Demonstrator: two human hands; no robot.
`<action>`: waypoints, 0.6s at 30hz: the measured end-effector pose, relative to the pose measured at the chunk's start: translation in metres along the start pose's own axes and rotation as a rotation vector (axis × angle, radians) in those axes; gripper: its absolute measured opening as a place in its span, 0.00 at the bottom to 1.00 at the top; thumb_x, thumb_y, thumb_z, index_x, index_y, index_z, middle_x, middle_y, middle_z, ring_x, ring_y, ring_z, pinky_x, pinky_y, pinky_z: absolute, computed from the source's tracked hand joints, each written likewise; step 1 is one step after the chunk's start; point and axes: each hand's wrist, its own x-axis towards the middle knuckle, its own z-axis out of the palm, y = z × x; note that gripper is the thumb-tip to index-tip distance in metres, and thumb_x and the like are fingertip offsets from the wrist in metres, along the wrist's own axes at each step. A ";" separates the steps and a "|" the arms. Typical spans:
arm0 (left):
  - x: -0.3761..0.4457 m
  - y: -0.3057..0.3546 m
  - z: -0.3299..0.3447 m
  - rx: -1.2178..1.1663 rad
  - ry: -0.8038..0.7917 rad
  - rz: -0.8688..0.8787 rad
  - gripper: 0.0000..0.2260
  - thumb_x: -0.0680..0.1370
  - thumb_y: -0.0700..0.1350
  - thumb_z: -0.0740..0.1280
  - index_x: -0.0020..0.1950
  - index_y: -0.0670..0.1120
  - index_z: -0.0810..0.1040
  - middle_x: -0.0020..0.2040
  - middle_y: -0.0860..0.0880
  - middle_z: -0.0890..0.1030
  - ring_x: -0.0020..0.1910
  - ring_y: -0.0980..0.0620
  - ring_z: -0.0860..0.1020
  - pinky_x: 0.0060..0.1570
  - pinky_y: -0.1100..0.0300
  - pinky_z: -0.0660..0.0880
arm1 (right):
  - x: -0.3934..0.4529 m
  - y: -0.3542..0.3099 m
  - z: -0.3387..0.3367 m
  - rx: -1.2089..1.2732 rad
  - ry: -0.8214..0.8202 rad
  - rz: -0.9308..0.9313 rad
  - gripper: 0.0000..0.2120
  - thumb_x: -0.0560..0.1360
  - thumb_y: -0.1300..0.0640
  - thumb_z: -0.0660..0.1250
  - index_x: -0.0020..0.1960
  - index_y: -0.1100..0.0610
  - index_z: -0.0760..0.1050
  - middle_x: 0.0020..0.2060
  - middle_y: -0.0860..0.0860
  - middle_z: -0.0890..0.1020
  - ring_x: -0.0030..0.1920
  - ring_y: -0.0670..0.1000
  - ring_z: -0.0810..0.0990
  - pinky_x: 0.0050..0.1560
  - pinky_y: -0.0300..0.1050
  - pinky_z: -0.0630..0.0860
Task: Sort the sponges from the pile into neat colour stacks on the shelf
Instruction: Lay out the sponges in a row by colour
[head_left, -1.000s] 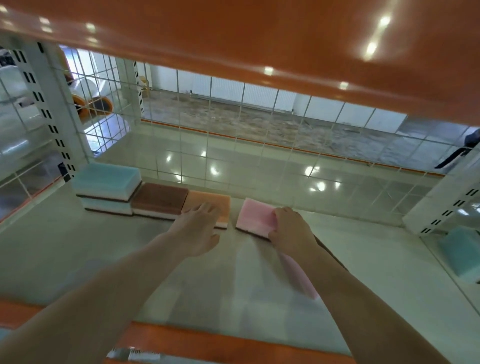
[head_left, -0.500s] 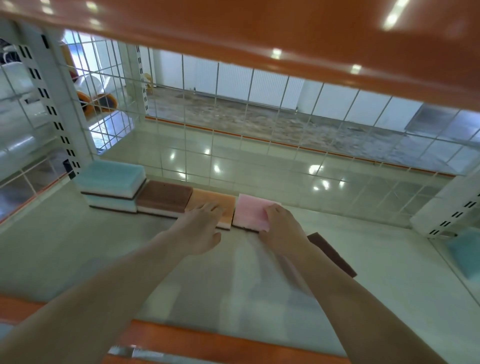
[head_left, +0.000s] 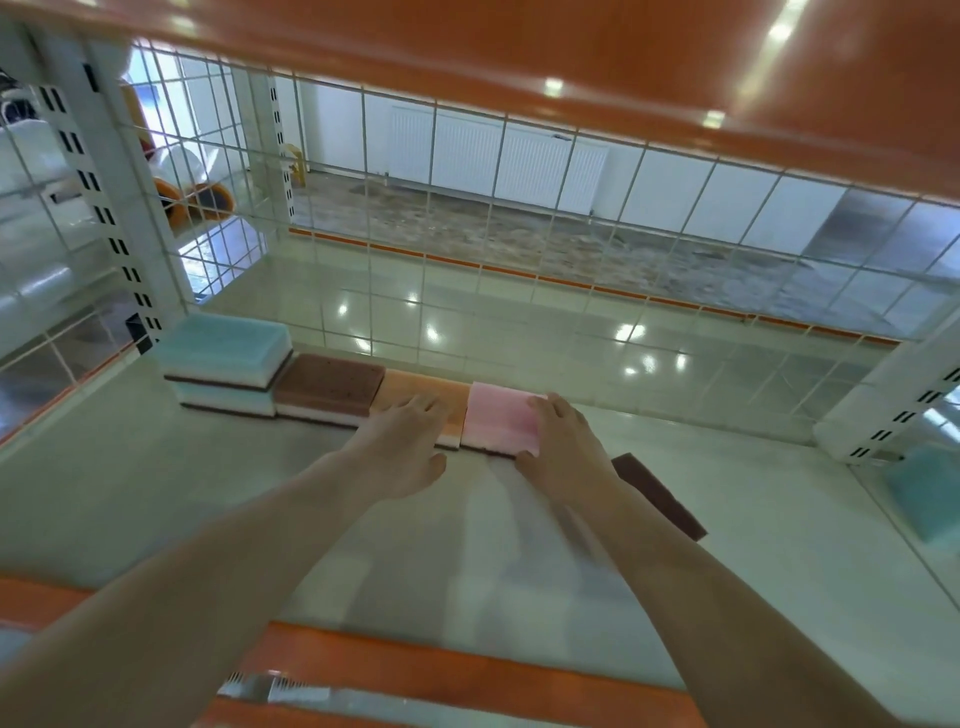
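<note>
Both arms reach deep into the shelf (head_left: 156, 483), under the orange shelf above (head_left: 571, 47). Along the back runs the white wire grid (head_left: 431, 291), and the row of sponges sits just in front of it. At the left end, close to the slotted upright (head_left: 111, 218), two blue sponges (head_left: 223, 358) are stacked one on the other. Touching them on the right is the brown sponge (head_left: 327, 384), then the orange sponge (head_left: 415, 387), then the pink sponge (head_left: 501, 418), all edge to edge in one line.

The left hand (head_left: 402, 447) lies flat on the orange sponge, fingers straight and close together, pressing down. The right hand (head_left: 561, 447) is at the pink sponge's right edge, fingers laid over its top corner and thumb at its near edge, gripping it. The pink one is pale, with a white layer and a dark strip underneath.

Right of the pink sponge the shelf floor is bare up to the right upright (head_left: 898, 395). A dark brown pad (head_left: 660, 493) lies flat just beside the right wrist. The orange front lip (head_left: 467, 670) bounds the near side.
</note>
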 end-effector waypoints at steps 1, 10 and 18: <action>-0.001 0.002 -0.001 0.005 0.025 -0.002 0.20 0.76 0.46 0.61 0.67 0.43 0.66 0.66 0.46 0.69 0.64 0.45 0.69 0.59 0.53 0.69 | -0.002 0.002 -0.001 -0.001 0.011 0.003 0.30 0.75 0.56 0.63 0.73 0.58 0.56 0.71 0.54 0.60 0.70 0.55 0.60 0.65 0.45 0.62; -0.010 0.029 -0.005 0.006 0.224 0.086 0.20 0.77 0.44 0.58 0.70 0.47 0.67 0.67 0.49 0.70 0.65 0.47 0.69 0.59 0.59 0.65 | -0.027 0.024 -0.008 -0.058 0.023 0.103 0.28 0.75 0.55 0.63 0.71 0.61 0.58 0.69 0.56 0.64 0.70 0.56 0.62 0.68 0.45 0.59; -0.019 0.047 0.007 0.025 0.108 0.165 0.20 0.77 0.45 0.58 0.69 0.48 0.67 0.65 0.48 0.72 0.63 0.46 0.70 0.60 0.57 0.65 | -0.064 0.046 -0.017 -0.080 0.022 0.185 0.23 0.74 0.52 0.64 0.65 0.61 0.64 0.63 0.55 0.69 0.64 0.55 0.68 0.63 0.46 0.67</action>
